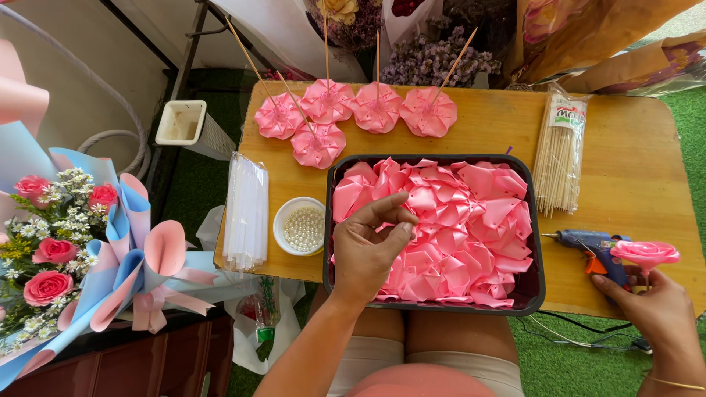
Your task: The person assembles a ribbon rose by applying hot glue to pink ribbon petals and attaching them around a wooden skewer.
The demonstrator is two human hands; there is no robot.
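Pink ribbon petals (456, 228) fill the black tray (531, 294) on the counter (625, 147), its bottom hidden beneath them. Left hand (371, 250) hovers over the tray's left side, fingertips pinched on one petal. Right hand (651, 309), partly cut off, grips a finished ribbon rose (646, 253) beside the blue glue gun (592, 246).

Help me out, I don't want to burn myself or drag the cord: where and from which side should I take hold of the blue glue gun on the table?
Grip the glue gun by its handle, the end toward the table's near edge beside the right hand. It lies on its side with the nozzle pointing left toward the black tray, so come from the right, probably safest.
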